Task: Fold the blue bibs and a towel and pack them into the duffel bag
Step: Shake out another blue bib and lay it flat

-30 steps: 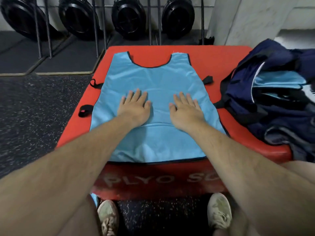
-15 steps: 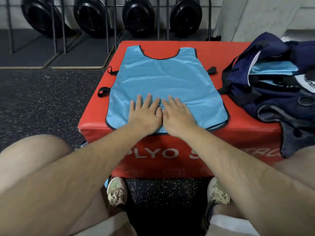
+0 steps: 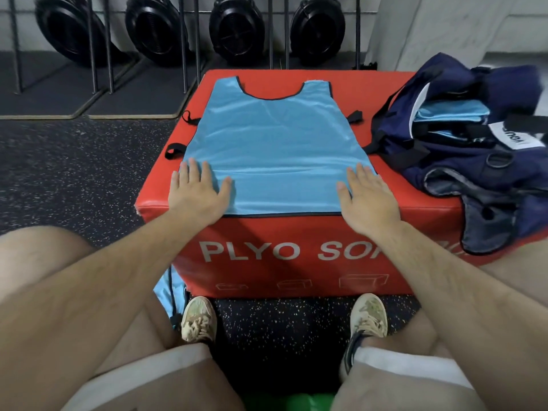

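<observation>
1. The light-blue satin-like sports bib with black trim [image 3: 275, 155] lies spread flat on top of the red padded plyo box [image 3: 394, 93], neck hole away from me.
2. I see my left hand [image 3: 198, 192] and right hand [image 3: 367, 197] well apart, fingers straight, palms pressing its two near corners — neither grips anything.
3. I judge the cloth light, limp and slippery; I would pinch it at the hem corners or shoulder edges, not the black side straps [image 3: 175, 149].
4. The navy fabric duffel bag [image 3: 462, 149] sits open just beside it, with folded blue cloth showing inside.
5. The box front reads "PLYO SO" — the rest is hidden by my arm; a white bag tag shows letters too blurred to read.
</observation>
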`<action>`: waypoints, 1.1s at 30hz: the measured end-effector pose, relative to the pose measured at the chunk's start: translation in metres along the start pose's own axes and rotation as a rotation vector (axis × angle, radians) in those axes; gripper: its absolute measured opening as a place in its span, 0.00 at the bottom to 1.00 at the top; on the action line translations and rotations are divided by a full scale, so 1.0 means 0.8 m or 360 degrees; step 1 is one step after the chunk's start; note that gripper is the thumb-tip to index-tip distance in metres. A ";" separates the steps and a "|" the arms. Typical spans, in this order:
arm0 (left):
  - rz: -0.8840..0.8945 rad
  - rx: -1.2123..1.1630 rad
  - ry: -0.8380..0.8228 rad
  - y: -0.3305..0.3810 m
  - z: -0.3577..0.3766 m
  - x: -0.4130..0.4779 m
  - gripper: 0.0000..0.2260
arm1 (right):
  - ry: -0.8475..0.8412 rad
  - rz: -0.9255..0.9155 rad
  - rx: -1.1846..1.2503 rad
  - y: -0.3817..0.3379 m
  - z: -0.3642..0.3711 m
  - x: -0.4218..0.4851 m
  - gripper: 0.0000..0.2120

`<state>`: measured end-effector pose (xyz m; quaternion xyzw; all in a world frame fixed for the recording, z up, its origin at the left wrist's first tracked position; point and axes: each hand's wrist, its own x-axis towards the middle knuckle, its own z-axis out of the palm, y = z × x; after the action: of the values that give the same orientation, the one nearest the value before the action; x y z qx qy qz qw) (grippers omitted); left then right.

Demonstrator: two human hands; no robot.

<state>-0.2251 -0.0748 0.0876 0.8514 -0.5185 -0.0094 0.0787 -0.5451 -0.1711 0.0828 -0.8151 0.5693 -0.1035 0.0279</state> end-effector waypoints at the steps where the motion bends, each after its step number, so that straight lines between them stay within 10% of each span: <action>1: 0.0012 0.0036 0.0038 -0.002 -0.001 -0.003 0.35 | 0.0116 -0.0047 0.0027 0.001 0.001 -0.005 0.28; 4: 0.0479 0.0055 0.0321 0.010 -0.004 -0.019 0.29 | 0.0449 -0.0504 0.0076 -0.016 -0.002 -0.020 0.24; 9: 0.1193 0.0158 0.0436 0.054 0.008 -0.049 0.30 | 0.0214 -0.0983 -0.0101 -0.048 0.000 -0.025 0.25; 19: 0.1161 -0.0011 0.0329 0.052 -0.018 -0.036 0.09 | 0.0266 -0.0796 0.0156 -0.040 -0.011 -0.017 0.15; 33: 0.0784 0.0170 0.0114 0.013 -0.074 -0.013 0.16 | 0.0170 -0.0454 0.0296 0.014 -0.067 0.009 0.12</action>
<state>-0.2328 -0.0632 0.1466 0.7021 -0.7070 0.0675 0.0517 -0.5637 -0.1780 0.1346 -0.8748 0.4366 -0.2017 0.0580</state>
